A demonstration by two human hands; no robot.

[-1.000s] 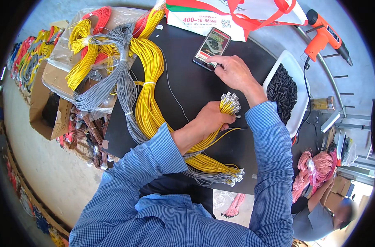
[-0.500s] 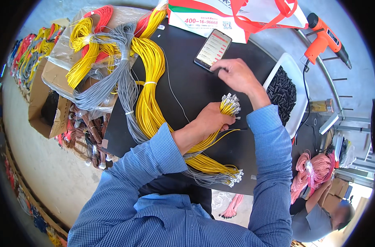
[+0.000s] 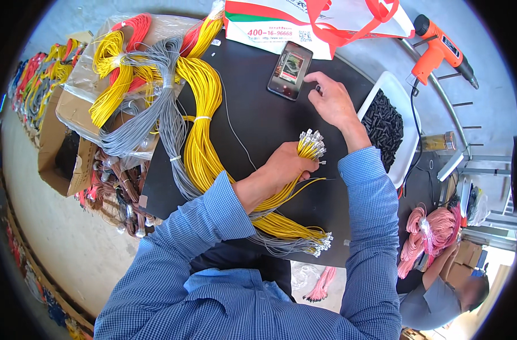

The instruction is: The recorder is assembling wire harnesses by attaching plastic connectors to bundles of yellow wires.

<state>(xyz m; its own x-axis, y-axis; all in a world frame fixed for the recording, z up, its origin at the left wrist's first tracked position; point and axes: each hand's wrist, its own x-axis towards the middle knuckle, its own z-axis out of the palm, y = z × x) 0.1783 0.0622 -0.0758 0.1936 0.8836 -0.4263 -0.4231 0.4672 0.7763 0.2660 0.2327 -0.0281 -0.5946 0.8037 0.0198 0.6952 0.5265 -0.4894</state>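
My left hand [image 3: 289, 165] is closed round a bundle of yellow wires [image 3: 311, 144], just below their silvery metal terminals. The wires run under my wrist into a long yellow hank [image 3: 204, 139] lying beside a grey wire hank [image 3: 173, 122]. More terminal ends [image 3: 322, 243] lie together near the table's front edge. My right hand [image 3: 333, 103] hovers just right of a smartphone [image 3: 289, 71], index finger stretched out and thumb apart from it. A small dark spot shows between those fingers, too small to make out. The phone lies face up, with a picture on its lit screen.
A white tray [image 3: 407, 136] of short black sleeves [image 3: 383, 129] stands at the right. An orange heat gun [image 3: 440, 54] is beyond it, near a printed bag [image 3: 264, 25]. Cardboard boxes [image 3: 79, 164] stand left, pink wire bundles [image 3: 431, 232] right, with another person [image 3: 434, 300] nearby.
My right hand has shifted from the phone's lower edge to its right side. The phone's screen has gone from a light list to a darker picture view. My left hand keeps its grip.
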